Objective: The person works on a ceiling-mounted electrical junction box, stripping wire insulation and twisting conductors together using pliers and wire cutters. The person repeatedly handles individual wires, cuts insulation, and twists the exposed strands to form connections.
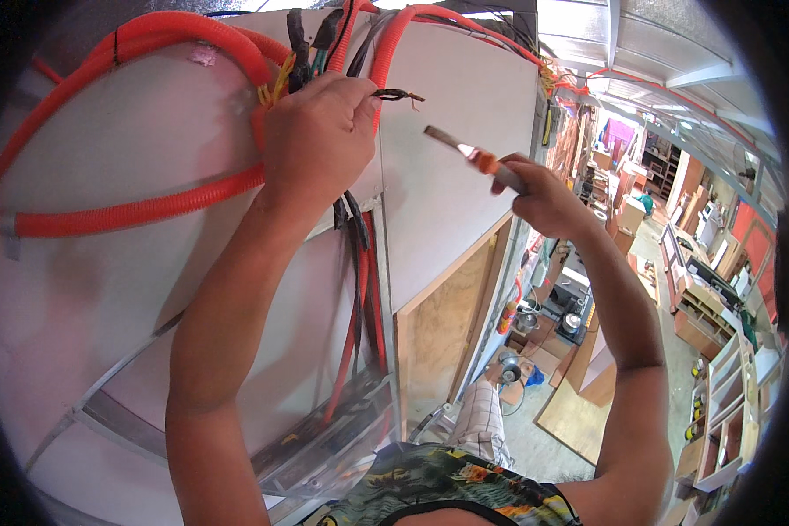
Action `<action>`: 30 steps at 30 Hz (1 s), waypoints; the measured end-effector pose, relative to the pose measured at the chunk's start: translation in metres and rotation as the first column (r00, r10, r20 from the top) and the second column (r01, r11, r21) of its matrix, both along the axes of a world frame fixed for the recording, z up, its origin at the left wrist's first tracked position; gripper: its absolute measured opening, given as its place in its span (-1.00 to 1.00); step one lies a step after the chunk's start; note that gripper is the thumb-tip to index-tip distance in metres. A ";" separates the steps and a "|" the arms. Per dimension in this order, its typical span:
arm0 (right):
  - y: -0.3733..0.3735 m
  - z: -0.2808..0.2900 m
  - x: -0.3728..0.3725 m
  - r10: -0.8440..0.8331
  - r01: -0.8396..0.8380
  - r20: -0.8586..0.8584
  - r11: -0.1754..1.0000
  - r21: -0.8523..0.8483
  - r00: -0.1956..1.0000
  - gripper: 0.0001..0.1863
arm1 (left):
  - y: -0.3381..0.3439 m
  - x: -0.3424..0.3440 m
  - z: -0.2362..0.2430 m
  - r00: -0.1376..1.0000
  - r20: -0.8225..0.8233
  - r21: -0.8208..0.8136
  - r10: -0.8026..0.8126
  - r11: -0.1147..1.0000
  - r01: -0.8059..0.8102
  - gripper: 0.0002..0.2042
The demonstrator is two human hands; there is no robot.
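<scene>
My left hand (318, 136) is closed in a pinch on a black electrical wire (398, 94), whose twisted end with bare copper strands sticks out to the right of the fingertips. Away from the wall, my right hand (545, 197) grips a cutter knife (482, 161) with a grey and orange handle. Its flat blade points up and left toward the wire end, without touching it. Behind my left hand rise taped black cable bundles (299, 53), with yellow wires (281, 81) beside them. Part of the wiring is hidden by the hand.
Orange corrugated conduits (131, 210) loop across the pale wall panel (456, 158). More dark and red cables (359, 254) hang below my left wrist. Far below on the right lies a cluttered workshop floor with wooden boards (574, 412), pots and a shelf unit (728, 430).
</scene>
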State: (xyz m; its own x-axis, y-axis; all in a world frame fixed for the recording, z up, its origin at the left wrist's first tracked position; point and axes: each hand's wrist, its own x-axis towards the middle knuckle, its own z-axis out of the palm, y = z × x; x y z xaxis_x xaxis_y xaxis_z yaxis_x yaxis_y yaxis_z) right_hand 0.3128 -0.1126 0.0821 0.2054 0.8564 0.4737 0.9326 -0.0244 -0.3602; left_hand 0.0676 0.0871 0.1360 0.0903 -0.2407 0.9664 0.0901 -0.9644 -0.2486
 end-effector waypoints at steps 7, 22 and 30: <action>-0.036 0.011 -0.029 -0.581 0.163 0.570 0.769 0.618 0.581 -0.48 | 0.004 0.005 -0.002 1.000 0.003 0.065 0.026 0.998 -0.026 -0.92; -0.021 0.018 -0.059 -0.710 0.118 0.584 0.669 0.734 0.394 -0.64 | 0.000 0.004 -0.001 0.997 0.016 0.089 0.080 0.993 -0.081 -0.92; -0.018 0.020 -0.065 -0.702 0.142 0.594 0.684 0.715 0.393 -0.67 | 0.002 0.004 -0.001 0.997 0.014 0.075 0.080 0.994 -0.080 -0.92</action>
